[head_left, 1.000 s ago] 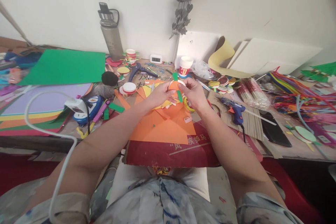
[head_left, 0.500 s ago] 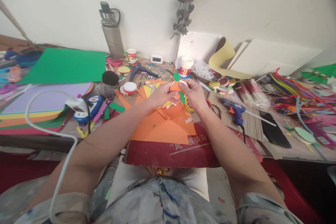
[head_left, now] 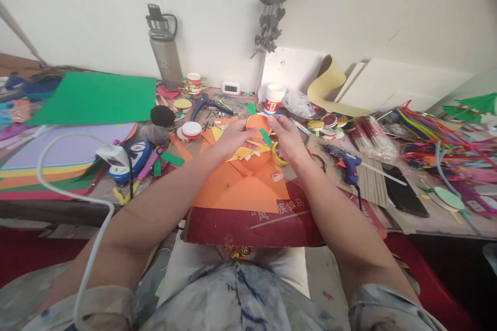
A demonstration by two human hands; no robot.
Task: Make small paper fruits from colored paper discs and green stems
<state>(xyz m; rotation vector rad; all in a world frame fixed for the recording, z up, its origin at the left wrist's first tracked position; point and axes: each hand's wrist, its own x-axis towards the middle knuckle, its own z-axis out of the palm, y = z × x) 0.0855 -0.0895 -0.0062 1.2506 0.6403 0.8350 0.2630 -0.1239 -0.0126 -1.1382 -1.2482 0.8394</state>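
A round orange-faced paper piece (head_left: pixel 258 123) with a pale rim is held up between my two hands. One green paper strip (head_left: pixel 251 108) sticks out at its far edge, and another green strip (head_left: pixel 266 137) projects at its near right. The fingers of my left hand (head_left: pixel 236 137) are closed on its left side. My right hand (head_left: pixel 286 135) pinches its right edge between thumb and fingers. Beneath them lie orange paper sheets (head_left: pixel 240 191) and yellow paper scraps (head_left: pixel 236 153). A roll of yellow tape (head_left: pixel 278 155) is just under my right hand.
Stacked paper cups (head_left: pixel 274 97) stand behind my hands. A blue glue gun (head_left: pixel 351 165) and a black phone (head_left: pixel 406 194) lie to the right. At left are a green sheet (head_left: pixel 104 95), a white cable (head_left: pixel 99 217) and a tall bottle (head_left: pixel 165 51).
My right thumb has moved off the orange face to its right edge. The disc has turned, so more of its orange face shows, and its green strips have shifted left.
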